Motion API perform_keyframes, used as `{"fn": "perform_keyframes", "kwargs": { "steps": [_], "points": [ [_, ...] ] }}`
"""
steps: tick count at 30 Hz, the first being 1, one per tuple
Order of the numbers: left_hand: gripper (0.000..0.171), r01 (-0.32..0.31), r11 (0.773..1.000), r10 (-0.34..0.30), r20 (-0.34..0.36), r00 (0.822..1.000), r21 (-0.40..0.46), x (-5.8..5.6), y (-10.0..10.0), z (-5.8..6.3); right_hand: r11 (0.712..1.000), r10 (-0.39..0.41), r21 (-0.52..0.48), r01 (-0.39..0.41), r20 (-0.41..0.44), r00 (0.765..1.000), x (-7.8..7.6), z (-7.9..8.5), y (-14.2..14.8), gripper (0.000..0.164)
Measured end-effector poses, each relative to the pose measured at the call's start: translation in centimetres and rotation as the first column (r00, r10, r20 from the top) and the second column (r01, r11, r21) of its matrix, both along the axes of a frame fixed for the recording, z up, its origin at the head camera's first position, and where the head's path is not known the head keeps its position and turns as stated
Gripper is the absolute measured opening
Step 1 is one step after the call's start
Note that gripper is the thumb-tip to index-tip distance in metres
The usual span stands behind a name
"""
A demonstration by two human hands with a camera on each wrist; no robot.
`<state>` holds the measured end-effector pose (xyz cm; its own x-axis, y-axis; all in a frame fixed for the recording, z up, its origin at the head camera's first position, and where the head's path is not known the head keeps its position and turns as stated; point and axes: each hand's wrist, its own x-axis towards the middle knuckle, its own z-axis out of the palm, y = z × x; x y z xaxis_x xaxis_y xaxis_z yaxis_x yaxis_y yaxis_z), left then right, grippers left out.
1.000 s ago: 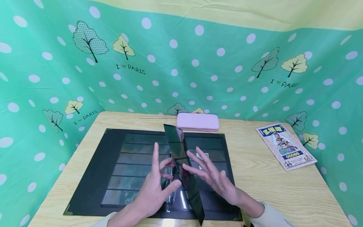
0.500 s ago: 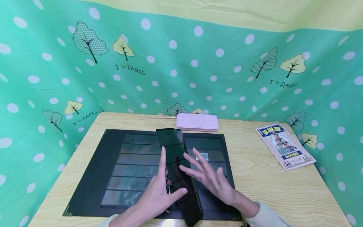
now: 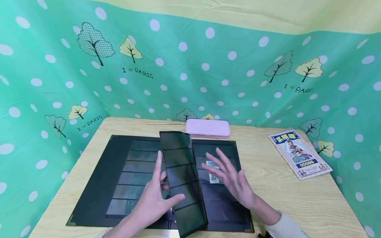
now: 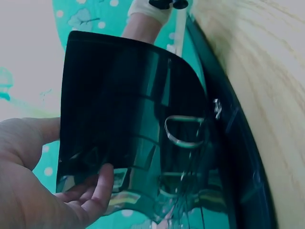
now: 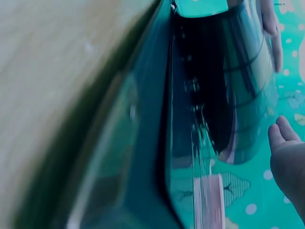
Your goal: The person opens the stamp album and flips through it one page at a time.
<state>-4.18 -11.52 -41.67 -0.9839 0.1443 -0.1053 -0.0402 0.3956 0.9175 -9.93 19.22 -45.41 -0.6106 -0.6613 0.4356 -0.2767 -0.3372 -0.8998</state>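
Note:
A black stamp album [image 3: 98,185] lies spread on the table, with clear strip pockets across its pages. One dark page [image 3: 181,175] stands raised and bowed near the middle, over the metal rings. My left hand [image 3: 151,195] is at its left edge, thumb in front and the other fingers behind, index finger straight. In the left wrist view those fingers [image 4: 102,188] touch the page. My right hand [image 3: 235,181] hovers over the right page, fingers spread, apart from the raised one. Small stamps [image 3: 213,178] show in the right page's pockets, partly behind my right fingers.
A pink case [image 3: 207,128] lies behind the album, with a thin stick [image 3: 165,124] to its left. At the right is a printed booklet [image 3: 300,153]. A green dotted cloth [image 3: 190,66] hangs behind and beside the table.
The raised page has swung left, turning its pocketed face toward the head view. My left hand has moved slightly left with it, and my right hand has drawn away to the right.

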Motion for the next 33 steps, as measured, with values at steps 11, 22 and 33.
{"fn": "perform_keyframes", "kwargs": {
  "steps": [11,22,33],
  "points": [
    [0.125,-0.049,0.999,0.049,-0.013,0.999,0.008,-0.8,-2.6,0.7,0.991,-0.13,0.004,0.131,-0.071,0.989,-1.1,-0.7,1.9,0.074],
    [0.103,-0.091,0.996,0.09,-0.041,0.995,-0.003,-1.7,-5.6,1.4,0.94,-0.292,0.157,0.302,-0.084,0.953,-2.2,-1.4,4.1,0.064],
    [0.093,-0.02,0.997,0.017,0.041,0.999,0.071,-2.7,-9.0,0.8,0.788,-0.446,0.473,0.393,0.0,0.895,-3.0,-2.5,5.3,0.068]
  ]
}}
